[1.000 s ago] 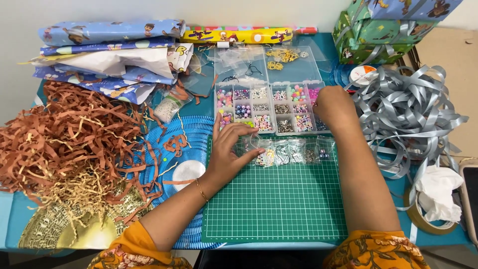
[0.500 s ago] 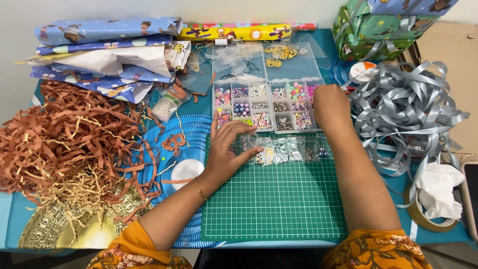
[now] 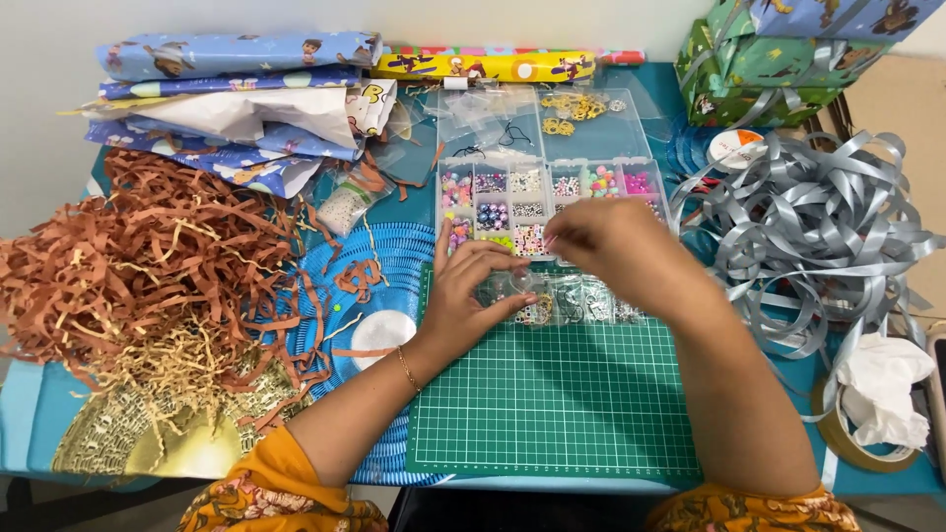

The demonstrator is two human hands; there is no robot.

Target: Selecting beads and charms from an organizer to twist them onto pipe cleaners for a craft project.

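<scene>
Both hands meet over the bead box (image 3: 512,202): left hand (image 3: 473,296) curled, fingertips narrowed; right hand (image 3: 611,246) bent inward, apparently pinching something too small to identify.

Left hand (image 3: 473,296) and right hand (image 3: 616,246) meet, fingertips pinched, over the clear plastic compartmented bead box (image 3: 498,207), above the green gridded cutting mat (image 3: 552,404).

Bright, even light; soft shadows, slight motion blur.
</scene>
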